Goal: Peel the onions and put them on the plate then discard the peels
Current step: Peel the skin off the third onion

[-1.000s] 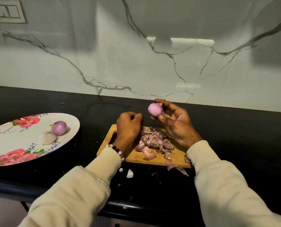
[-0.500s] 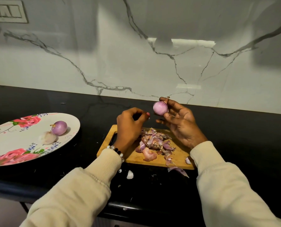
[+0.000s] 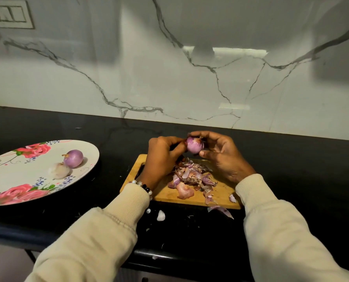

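A small purple onion (image 3: 194,146) is held above the far edge of the wooden cutting board (image 3: 167,193). My right hand (image 3: 222,157) cups it from the right with thumb below. My left hand (image 3: 163,157) pinches it at its left side with the fingertips. A heap of purple peels (image 3: 191,176) lies on the board below. At the left a flowered plate (image 3: 10,180) holds a peeled purple onion (image 3: 73,158) and a pale one (image 3: 59,169) beside it.
Loose peel scraps (image 3: 220,210) and a white piece (image 3: 161,215) lie on the black counter (image 3: 291,159) in front of the board. A marble wall stands behind. The counter's front edge runs just below the board.
My left hand has risen from the board and closed on the left side of the onion. My right hand shifted slightly right with the onion.
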